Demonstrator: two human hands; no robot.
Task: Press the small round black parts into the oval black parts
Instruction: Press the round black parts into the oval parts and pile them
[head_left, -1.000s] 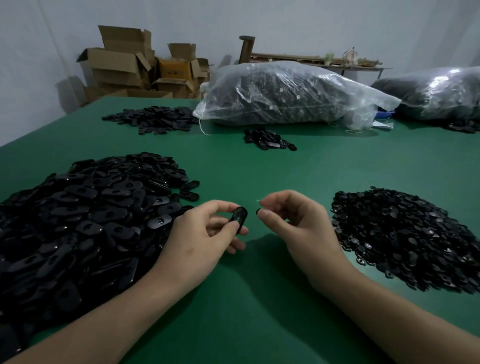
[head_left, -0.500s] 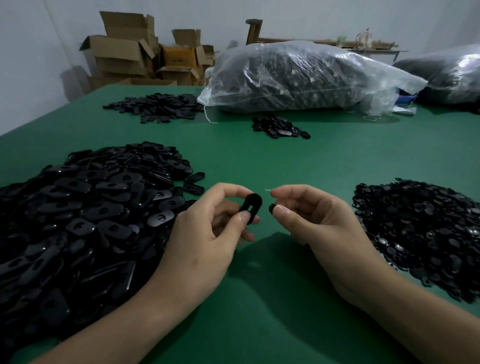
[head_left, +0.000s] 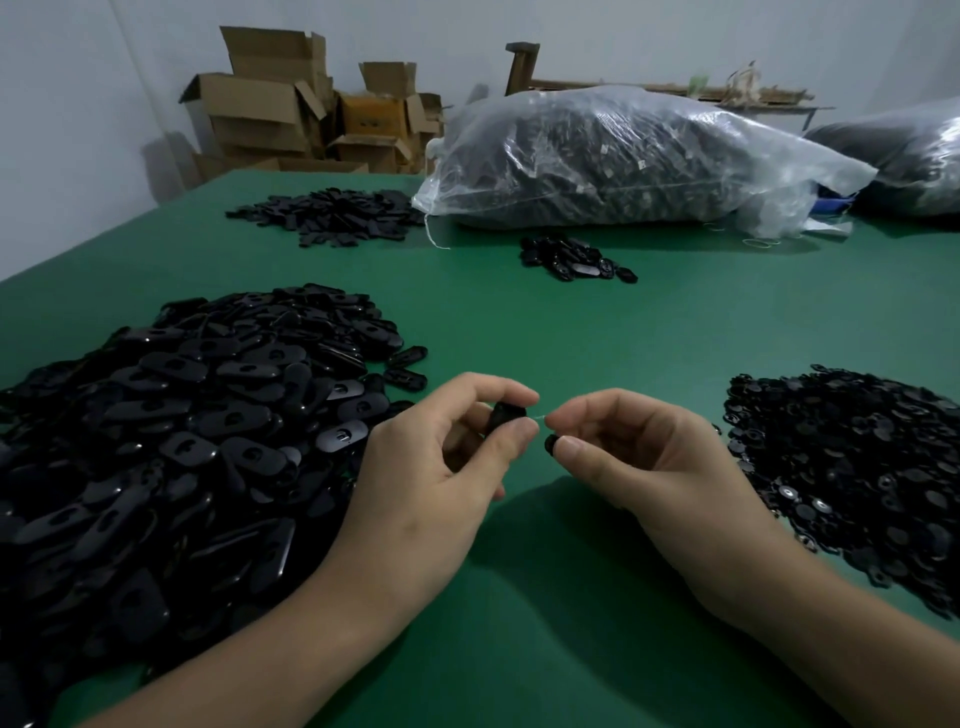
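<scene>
The left hand (head_left: 441, 457) is pinching an oval black plastic part (head_left: 503, 415) upright, facing the small round black part (head_left: 550, 443) the right hand (head_left: 644, 457) is pinching, ready for pressing.

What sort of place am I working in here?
Probably a small assembly workshop: a heap of black oval parts on a green table, a clear sack of parts, and opened cardboard boxes behind.
</scene>
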